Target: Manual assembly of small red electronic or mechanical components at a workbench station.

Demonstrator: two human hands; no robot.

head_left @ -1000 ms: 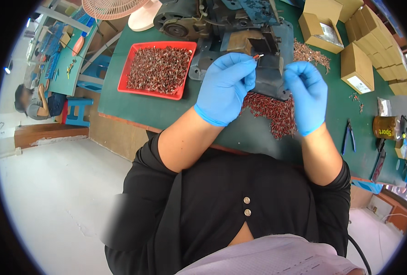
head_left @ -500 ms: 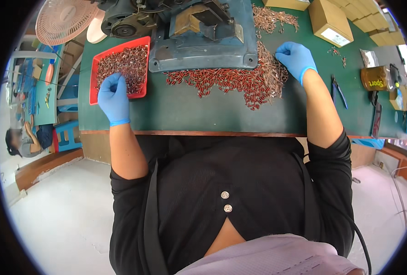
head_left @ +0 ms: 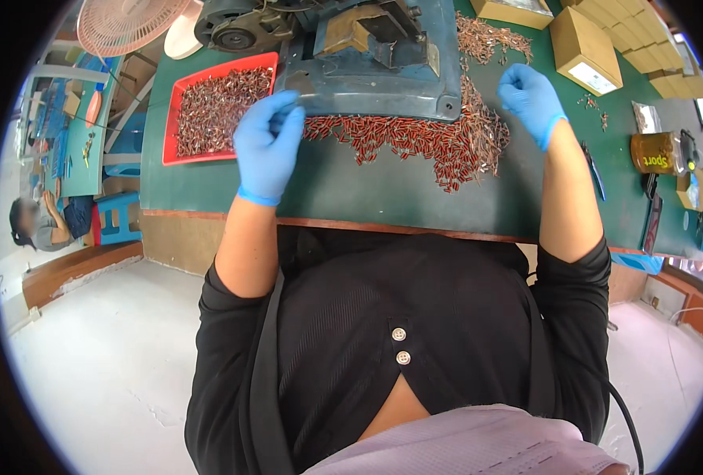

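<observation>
Left hand [head_left: 268, 146] (gloved) has left red tray [head_left: 176, 119].

Brown cardboard boxes [head_left: 585, 36] with white labels, bench's far right

Both hands in blue gloves, forearms bare, black sleeves pushed up to approx. the elbows. Left hand [head_left: 268, 145] is raised in front of the body, fingers curled w/ thumb and fingertips pinched together near the top; can't tell if anything's held. Right hand [head_left: 530, 98] is stretched further fwd and out to the side, arm nearly straight, fingers bent loosely downward, palm down.
</observation>
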